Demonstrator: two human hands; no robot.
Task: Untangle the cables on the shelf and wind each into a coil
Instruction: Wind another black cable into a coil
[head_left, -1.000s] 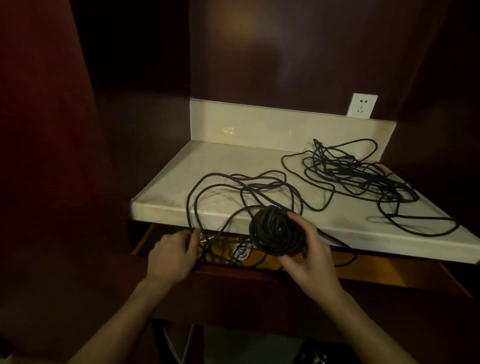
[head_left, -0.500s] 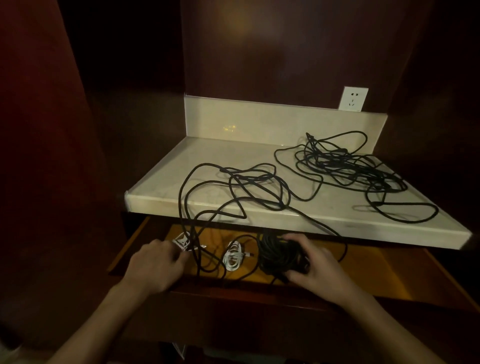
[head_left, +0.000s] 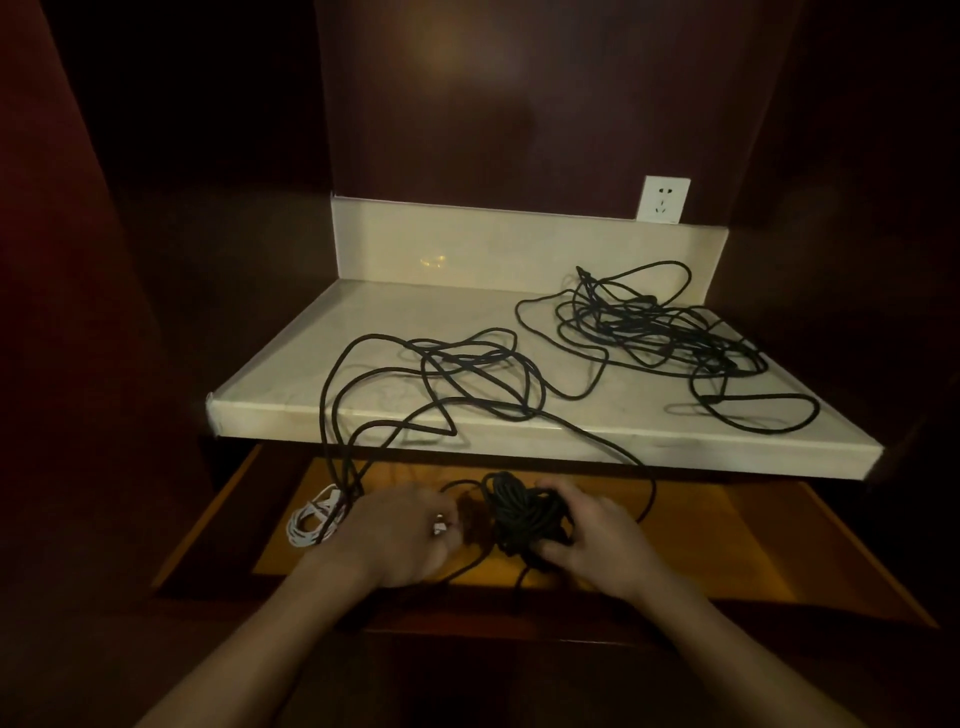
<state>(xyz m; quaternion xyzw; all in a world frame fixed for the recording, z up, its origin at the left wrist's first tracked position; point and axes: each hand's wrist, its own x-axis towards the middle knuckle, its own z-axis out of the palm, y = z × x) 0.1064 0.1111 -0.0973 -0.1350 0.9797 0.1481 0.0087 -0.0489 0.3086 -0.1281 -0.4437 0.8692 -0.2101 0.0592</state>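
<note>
— Where are your hands?
— Both are in the open drawer (head_left: 675, 540) under the shelf (head_left: 415, 322). My right hand (head_left: 597, 535) curls round the black coil (head_left: 524, 512); my left hand (head_left: 400, 535), fingers curled, pinches something small and pale just beside it.
— And the cables?
— One loose cable (head_left: 441, 374) spills over the shelf's front edge into the drawer. A tangle (head_left: 660, 332) lies back right, near the socket (head_left: 664, 200). A white cable (head_left: 311, 519) sits at the drawer's left edge. The shelf's back left lies bare.

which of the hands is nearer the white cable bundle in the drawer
Left. The left hand lies just right of the white cable bundle, nearly touching it. The right hand grips the black coil, farther right, beyond the left hand.
</note>
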